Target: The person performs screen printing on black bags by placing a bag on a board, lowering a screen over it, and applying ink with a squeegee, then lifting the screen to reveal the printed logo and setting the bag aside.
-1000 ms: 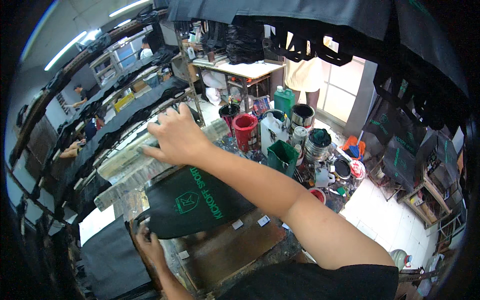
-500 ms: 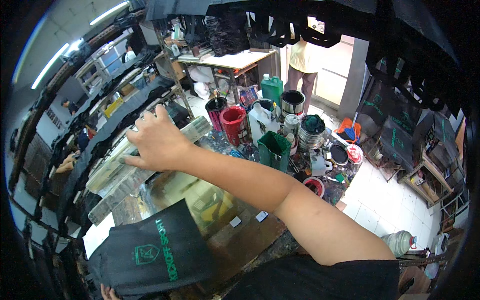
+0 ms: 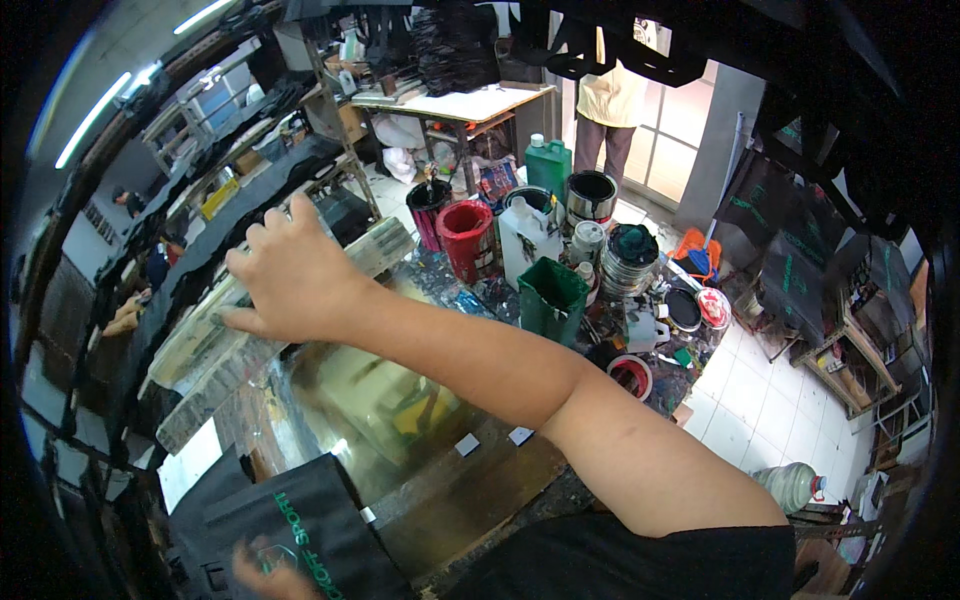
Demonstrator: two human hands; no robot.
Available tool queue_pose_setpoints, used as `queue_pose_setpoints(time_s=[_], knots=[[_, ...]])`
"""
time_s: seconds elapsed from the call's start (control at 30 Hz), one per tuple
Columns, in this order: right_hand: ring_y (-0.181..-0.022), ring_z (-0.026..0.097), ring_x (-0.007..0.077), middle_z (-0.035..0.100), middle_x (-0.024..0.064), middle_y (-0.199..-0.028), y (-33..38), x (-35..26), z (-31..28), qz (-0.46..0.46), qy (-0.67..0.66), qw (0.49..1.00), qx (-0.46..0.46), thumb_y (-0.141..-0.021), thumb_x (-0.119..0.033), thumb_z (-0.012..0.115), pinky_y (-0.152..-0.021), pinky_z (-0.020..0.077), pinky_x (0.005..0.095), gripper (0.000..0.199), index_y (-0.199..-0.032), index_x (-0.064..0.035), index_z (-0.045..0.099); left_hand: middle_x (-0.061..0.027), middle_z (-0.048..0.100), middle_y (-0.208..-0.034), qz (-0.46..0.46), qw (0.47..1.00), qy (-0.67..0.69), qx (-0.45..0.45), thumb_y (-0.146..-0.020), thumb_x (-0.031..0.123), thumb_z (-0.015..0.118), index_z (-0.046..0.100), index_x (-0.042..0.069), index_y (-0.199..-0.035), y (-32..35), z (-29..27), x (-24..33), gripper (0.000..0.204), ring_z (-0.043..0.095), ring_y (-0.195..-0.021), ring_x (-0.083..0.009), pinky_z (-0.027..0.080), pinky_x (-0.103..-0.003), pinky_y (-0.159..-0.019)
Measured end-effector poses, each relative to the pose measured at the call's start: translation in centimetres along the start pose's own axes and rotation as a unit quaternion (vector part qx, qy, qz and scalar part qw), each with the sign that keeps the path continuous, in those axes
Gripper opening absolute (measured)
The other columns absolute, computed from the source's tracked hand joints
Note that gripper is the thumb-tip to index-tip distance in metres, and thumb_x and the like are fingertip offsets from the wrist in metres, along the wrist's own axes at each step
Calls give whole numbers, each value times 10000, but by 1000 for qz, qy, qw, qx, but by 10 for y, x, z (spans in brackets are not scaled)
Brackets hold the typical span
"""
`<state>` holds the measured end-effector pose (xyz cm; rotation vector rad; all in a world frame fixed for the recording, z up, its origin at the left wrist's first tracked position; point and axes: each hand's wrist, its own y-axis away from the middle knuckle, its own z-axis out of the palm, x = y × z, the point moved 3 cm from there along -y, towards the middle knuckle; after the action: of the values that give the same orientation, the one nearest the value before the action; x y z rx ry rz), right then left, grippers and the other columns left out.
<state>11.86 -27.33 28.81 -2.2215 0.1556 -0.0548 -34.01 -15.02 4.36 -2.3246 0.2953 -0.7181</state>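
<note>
My right arm reaches across to the left, and my right hand (image 3: 295, 272) is closed over the raised bar of a paint-stained screen-printing frame (image 3: 190, 355). The fingers curl over the bar's far side, with the thumb on the near side. Below the frame, at the lower left, a black fabric bag (image 3: 330, 500) with green printed lettering and a crest lies on the work table. My left hand (image 3: 275, 575) is over the bag's print at the lower edge, smeared by motion, so its grip is unclear. White paper (image 3: 192, 465) shows beside the bag.
Paint containers crowd the table's far side: a red bucket (image 3: 466, 240), a green square tub (image 3: 552, 300), a white jug (image 3: 528, 240) and several tins. Two small white pieces (image 3: 468, 445) lie on the board. Black bags hang overhead; a person (image 3: 606, 110) stands by the doorway.
The bag has shifted down toward me. My left hand has moved from the bag's lower left edge onto its printed face. My right hand and the frame have shifted slightly left and up.
</note>
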Motion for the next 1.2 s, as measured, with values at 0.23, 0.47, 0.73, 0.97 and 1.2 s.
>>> queue_pose_setpoints(time_s=[0.23,0.47,0.73,0.97,1.2], knots=[[-976,661,299,719,138,-948,-3,14,6,9,24,999,-23,-896,-629,654,-980,386,514,557,-979,-89,764,-139,763,-1075,218,783,230,-536,-864,353,832,789,120,-1124,162,61,282,352,726,-1011,-357,582,-457,-837],[-997,676,300,727,153,-966,-10,4,7,8,26,999,-27,-910,-654,608,-952,402,521,581,-1036,-106,758,-155,746,-1064,237,883,82,-397,-925,388,777,785,137,-1110,134,86,203,312,705,-1027,-381,570,-457,-855],[-1002,699,314,738,134,-964,-8,7,1,-16,114,993,0,-963,-604,605,-896,455,513,535,-1099,-103,734,-228,703,-1155,67,982,20,-177,-979,317,726,710,-24,-1192,-11,48,82,402,673,-1064,-406,530,-457,-923],[-1046,671,356,723,158,-1013,-16,-5,3,-11,70,997,-22,-959,-573,618,-932,453,524,521,-1076,-74,717,-337,446,-1535,-157,895,-312,-278,-910,677,677,443,-66,-1519,-9,81,-42,989,442,-1409,-499,349,-637,-1152],[-1034,648,343,711,149,-1030,-15,2,2,-2,75,997,-26,-972,-549,616,-914,432,507,509,-1121,-72,708,-272,702,-1123,-78,916,-271,-285,-993,435,665,564,0,-1192,6,95,-37,489,712,-1053,-444,579,-534,-873]])
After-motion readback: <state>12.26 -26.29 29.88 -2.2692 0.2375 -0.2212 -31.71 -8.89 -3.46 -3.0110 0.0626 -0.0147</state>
